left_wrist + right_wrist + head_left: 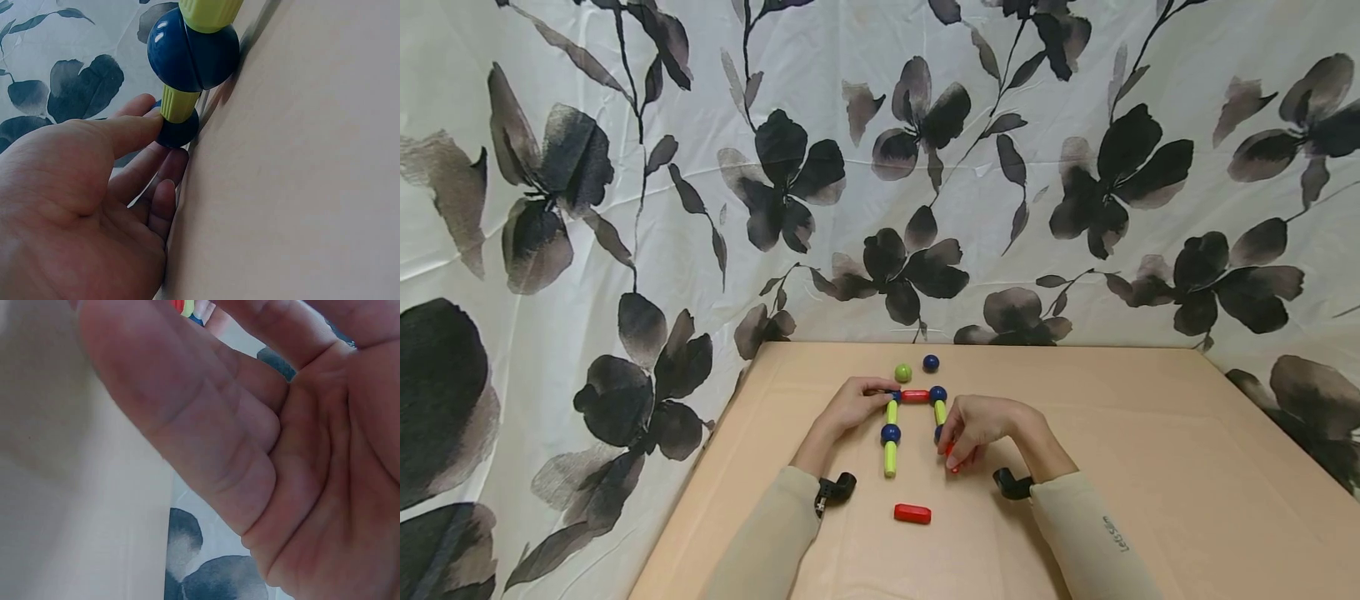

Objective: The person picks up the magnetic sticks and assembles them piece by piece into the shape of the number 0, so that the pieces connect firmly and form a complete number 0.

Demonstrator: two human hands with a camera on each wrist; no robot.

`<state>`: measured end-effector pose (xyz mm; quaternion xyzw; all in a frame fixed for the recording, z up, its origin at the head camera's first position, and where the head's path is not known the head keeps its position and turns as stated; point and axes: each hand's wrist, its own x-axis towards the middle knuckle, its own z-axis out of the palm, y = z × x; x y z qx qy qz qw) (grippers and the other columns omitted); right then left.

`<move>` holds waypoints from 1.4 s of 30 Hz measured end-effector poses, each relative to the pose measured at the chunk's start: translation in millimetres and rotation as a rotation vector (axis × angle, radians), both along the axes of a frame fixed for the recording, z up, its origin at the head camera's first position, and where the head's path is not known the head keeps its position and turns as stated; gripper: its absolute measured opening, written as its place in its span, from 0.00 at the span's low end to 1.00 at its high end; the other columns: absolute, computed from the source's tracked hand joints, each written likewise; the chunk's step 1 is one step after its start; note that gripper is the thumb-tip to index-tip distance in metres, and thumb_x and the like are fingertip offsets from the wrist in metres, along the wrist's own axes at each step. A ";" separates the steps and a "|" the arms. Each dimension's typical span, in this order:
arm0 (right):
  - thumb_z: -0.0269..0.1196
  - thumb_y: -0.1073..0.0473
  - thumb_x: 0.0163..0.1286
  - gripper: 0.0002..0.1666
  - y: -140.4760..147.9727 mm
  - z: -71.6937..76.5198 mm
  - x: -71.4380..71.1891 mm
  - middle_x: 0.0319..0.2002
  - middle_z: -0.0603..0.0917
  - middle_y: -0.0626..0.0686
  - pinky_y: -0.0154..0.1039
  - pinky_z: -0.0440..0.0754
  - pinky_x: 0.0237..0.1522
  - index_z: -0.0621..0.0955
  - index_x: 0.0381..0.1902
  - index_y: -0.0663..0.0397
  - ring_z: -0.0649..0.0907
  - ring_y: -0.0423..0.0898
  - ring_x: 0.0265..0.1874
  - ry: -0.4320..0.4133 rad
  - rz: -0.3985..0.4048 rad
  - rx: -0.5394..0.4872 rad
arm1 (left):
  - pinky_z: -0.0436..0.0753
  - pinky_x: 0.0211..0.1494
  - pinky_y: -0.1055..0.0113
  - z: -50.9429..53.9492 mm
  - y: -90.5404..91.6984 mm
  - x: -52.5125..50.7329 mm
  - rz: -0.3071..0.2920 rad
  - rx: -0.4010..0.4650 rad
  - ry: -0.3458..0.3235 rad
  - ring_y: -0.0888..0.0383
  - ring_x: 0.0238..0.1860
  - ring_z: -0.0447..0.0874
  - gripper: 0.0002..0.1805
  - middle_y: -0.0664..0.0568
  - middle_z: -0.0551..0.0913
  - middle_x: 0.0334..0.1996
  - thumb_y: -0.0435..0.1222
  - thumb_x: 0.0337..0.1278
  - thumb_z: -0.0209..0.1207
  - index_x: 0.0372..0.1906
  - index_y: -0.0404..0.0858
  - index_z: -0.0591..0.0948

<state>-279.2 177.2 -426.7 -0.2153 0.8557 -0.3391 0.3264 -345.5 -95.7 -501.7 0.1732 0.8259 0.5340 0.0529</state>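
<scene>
Red, yellow-green and blue pieces form a three-sided frame on the table, with a red rod (915, 397) across its far side. My left hand (853, 405) (87, 200) holds the far-left corner, its thumb and fingers around the blue ball (179, 132). From there a yellow-green rod (892, 412), a blue ball (891, 433) and another yellow-green rod (890, 460) run nearer. At the right side, my right hand (983, 423) (250, 425) pinches a red rod (952, 457) beside a blue ball (938, 432) that it partly hides.
Beyond the frame lie a green ball (903, 372) and a loose blue ball (931, 363). A loose red rod (912, 514) lies on the near side of the table (1150, 467). Floral cloth (1000, 200) hangs behind the table.
</scene>
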 end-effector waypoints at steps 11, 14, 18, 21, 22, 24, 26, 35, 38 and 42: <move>0.77 0.65 0.61 0.07 1.3 -3.2 1.8 0.30 0.92 0.55 0.44 0.89 0.34 0.92 0.38 0.54 0.91 0.51 0.27 -0.028 -0.016 -0.005 | 0.80 0.65 0.56 -2.6 3.1 1.1 -0.001 0.007 -0.016 0.55 0.58 0.81 0.13 0.54 0.88 0.56 0.33 0.73 0.61 0.54 0.49 0.90; 0.77 0.65 0.61 0.07 1.0 -3.2 1.0 0.30 0.92 0.55 0.44 0.89 0.34 0.92 0.38 0.54 0.91 0.52 0.28 -0.028 -0.017 -0.006 | 0.80 0.64 0.58 -1.9 2.5 0.7 -0.003 0.008 -0.010 0.55 0.57 0.81 0.13 0.53 0.88 0.57 0.34 0.73 0.62 0.55 0.48 0.90; 0.76 0.66 0.61 0.07 0.1 -3.8 -0.1 0.31 0.92 0.55 0.44 0.89 0.34 0.92 0.39 0.54 0.92 0.53 0.28 -0.028 -0.010 -0.010 | 0.81 0.62 0.58 -1.2 0.8 0.1 -0.009 0.024 -0.012 0.54 0.56 0.81 0.13 0.51 0.88 0.57 0.33 0.72 0.62 0.55 0.45 0.90; 0.76 0.66 0.61 0.07 -0.3 -4.7 -1.1 0.31 0.92 0.55 0.44 0.89 0.34 0.92 0.39 0.54 0.92 0.53 0.28 -0.026 -0.004 -0.014 | 0.81 0.62 0.57 -0.6 0.1 0.2 -0.013 0.032 -0.011 0.54 0.55 0.81 0.13 0.50 0.88 0.57 0.32 0.72 0.62 0.55 0.44 0.89; 0.76 0.66 0.61 0.07 -0.3 -5.0 -1.4 0.31 0.92 0.55 0.44 0.89 0.34 0.92 0.39 0.54 0.92 0.53 0.27 -0.024 -0.001 -0.014 | 0.81 0.62 0.58 -0.5 0.0 0.4 -0.014 0.032 -0.011 0.54 0.55 0.81 0.13 0.50 0.88 0.57 0.32 0.72 0.62 0.55 0.44 0.89; 0.76 0.66 0.62 0.07 -0.5 -6.0 -1.8 0.31 0.92 0.55 0.44 0.89 0.33 0.92 0.39 0.54 0.91 0.53 0.27 -0.025 0.005 -0.016 | 0.81 0.62 0.58 -0.2 0.0 0.9 -0.011 0.030 -0.012 0.54 0.56 0.81 0.13 0.51 0.88 0.57 0.33 0.72 0.62 0.55 0.45 0.89; 0.75 0.66 0.62 0.07 -0.8 -6.7 -1.9 0.31 0.92 0.55 0.43 0.89 0.32 0.92 0.39 0.54 0.91 0.52 0.26 -0.029 0.010 -0.018 | 0.81 0.61 0.60 -0.4 0.0 1.3 -0.008 0.025 -0.014 0.55 0.56 0.81 0.13 0.52 0.88 0.57 0.33 0.72 0.62 0.55 0.45 0.89; 0.76 0.59 0.63 0.14 6.8 -4.1 -6.4 0.31 0.91 0.55 0.42 0.87 0.26 0.92 0.47 0.49 0.89 0.51 0.20 0.049 -0.017 -0.030 | 0.81 0.62 0.60 -1.1 -0.4 1.0 -0.009 0.016 -0.007 0.55 0.56 0.81 0.13 0.52 0.88 0.57 0.33 0.73 0.61 0.56 0.44 0.89; 0.74 0.56 0.67 0.15 11.2 -3.1 -13.1 0.28 0.89 0.56 0.40 0.86 0.24 0.90 0.50 0.52 0.86 0.49 0.18 0.200 -0.049 -0.076 | 0.81 0.62 0.59 0.2 -0.8 1.4 -0.006 0.021 -0.008 0.55 0.56 0.81 0.13 0.52 0.88 0.57 0.33 0.73 0.61 0.55 0.45 0.89; 0.69 0.53 0.72 0.16 13.7 -9.0 -23.3 0.32 0.85 0.52 0.38 0.82 0.23 0.89 0.52 0.54 0.80 0.46 0.21 0.406 -0.146 -0.132 | 0.81 0.62 0.57 0.9 -1.0 2.2 -0.008 0.033 -0.012 0.53 0.56 0.81 0.13 0.51 0.88 0.56 0.32 0.72 0.62 0.55 0.44 0.89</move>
